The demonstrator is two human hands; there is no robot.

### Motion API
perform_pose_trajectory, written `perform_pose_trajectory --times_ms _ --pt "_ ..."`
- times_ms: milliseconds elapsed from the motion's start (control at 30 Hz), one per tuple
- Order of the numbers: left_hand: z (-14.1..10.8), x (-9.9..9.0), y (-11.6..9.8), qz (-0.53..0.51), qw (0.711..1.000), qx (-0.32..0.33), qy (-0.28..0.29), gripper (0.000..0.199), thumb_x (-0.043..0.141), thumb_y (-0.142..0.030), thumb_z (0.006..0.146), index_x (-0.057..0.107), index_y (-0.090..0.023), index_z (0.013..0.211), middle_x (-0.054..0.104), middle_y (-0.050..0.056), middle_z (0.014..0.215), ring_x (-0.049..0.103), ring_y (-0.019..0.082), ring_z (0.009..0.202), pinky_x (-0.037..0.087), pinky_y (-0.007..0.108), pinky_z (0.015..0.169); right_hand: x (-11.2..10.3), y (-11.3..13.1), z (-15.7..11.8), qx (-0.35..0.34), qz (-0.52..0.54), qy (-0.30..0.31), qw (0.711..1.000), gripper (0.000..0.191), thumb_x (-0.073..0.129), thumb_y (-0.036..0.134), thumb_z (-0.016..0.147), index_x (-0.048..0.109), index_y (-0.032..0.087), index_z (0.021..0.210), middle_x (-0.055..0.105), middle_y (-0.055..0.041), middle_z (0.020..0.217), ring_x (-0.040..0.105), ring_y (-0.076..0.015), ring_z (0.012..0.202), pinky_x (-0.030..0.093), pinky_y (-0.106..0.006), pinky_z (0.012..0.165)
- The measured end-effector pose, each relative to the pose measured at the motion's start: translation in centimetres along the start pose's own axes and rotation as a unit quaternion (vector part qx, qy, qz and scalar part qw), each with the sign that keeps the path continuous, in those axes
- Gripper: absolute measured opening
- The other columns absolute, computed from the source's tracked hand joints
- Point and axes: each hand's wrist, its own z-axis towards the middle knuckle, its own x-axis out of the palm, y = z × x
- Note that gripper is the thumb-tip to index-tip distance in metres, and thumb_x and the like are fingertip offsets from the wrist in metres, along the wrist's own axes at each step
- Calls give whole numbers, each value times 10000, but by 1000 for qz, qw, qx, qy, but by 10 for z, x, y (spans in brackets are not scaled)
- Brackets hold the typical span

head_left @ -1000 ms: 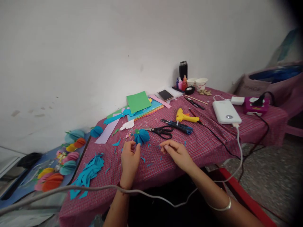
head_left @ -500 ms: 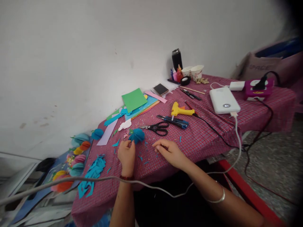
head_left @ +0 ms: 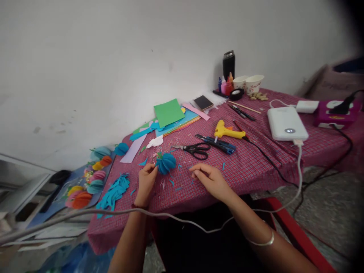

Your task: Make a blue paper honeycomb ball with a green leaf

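Observation:
My left hand (head_left: 146,182) is closed, with thumb and forefinger pinching the left edge of a blue paper pumpkin (head_left: 166,163). The pumpkin has fanned, rounded paper ribs and a small green top. To its right, my right hand (head_left: 211,182) hovers over the tablecloth, fingers loosely bent and thumb a little apart, with nothing visible in it. Black-handled scissors (head_left: 196,150) lie just beyond both hands. Behind them are a blue utility knife (head_left: 218,145) and a yellow hot glue gun (head_left: 227,131). Small blue paper scraps (head_left: 171,182) are scattered between my hands.
Blue paper strips (head_left: 115,192) are heaped at the left; finished paper pumpkins (head_left: 96,185) sit beyond that edge. Coloured sheets (head_left: 170,112) lie by the wall. A white power bank (head_left: 287,123) is at the right. Its cable (head_left: 182,223) crosses low before my forearms.
The view has shifted, so the table items appear farther right. My left hand and the blue paper pumpkin have moved slightly left relative to the scissors. My right hand stays nearly in place.

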Motion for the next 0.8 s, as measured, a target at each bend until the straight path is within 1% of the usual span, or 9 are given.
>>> perform_pose_trajectory --times_ms 67,133,200,267,300,400,533,667,800 --pt "-6 2 -2 -12 1000 14 -7 360 587 -338 922 554 -165 1236 586 100 1240 617 244 1037 542 452 853 0 2 1 0 -26 6 1000 206 458 230 912 658 192 936 674 -16 766 638 -150 722 491 -272 687" --pt "-12 5 -5 -23 999 31 -14 308 594 -337 916 590 -155 1164 620 86 1155 630 221 970 546 421 820 3 5 3 -2 -59 16 998 207 456 224 913 657 189 950 678 -21 778 639 -153 728 490 -277 690" --pt "-16 7 -8 -37 998 48 -24 184 616 -324 893 645 -148 941 645 34 917 619 177 817 526 342 740 9 9 8 -8 -99 31 995 198 473 210 903 658 188 970 685 -29 813 638 -161 751 484 -290 711" --pt "-19 9 -11 -51 996 62 -35 188 632 -295 857 608 -165 723 569 -15 702 551 141 678 461 281 650 18 13 15 -18 -142 53 988 191 502 191 885 661 187 992 689 -36 856 634 -168 775 475 -304 737" --pt "-20 9 -11 -57 995 67 -41 211 633 -283 843 582 -174 669 533 -26 655 520 134 646 428 270 624 23 15 19 -24 -162 66 984 192 518 181 875 662 187 1002 688 -37 870 631 -171 783 471 -308 747" --pt "-23 8 -14 -71 993 82 -51 216 624 -273 825 556 -188 638 507 -31 638 484 131 623 378 266 601 37 17 29 -41 -221 94 970 223 565 163 845 659 187 1045 672 -44 906 617 -181 809 459 -322 774" --pt "-27 4 -17 -86 990 105 -48 233 607 -278 831 552 -196 620 498 -29 624 480 136 611 361 269 597 46 15 41 -54 -283 96 953 243 573 144 836 652 175 1064 656 -66 980 601 -192 868 452 -334 808" --pt "-30 3 -19 -89 986 132 -41 272 611 -282 819 499 -205 583 461 -34 602 467 141 607 353 274 604 47 7 51 -56 -308 87 946 167 541 113 839 665 181 927 650 -46 914 599 -176 835 454 -308 780" --pt "-31 5 -19 -77 987 128 -56 351 627 -274 787 363 -218 562 403 -48 586 415 132 575 325 272 574 48 -2 56 -55 -308 82 946 154 518 103 828 635 191 780 622 -18 795 578 -165 761 445 -286 724"
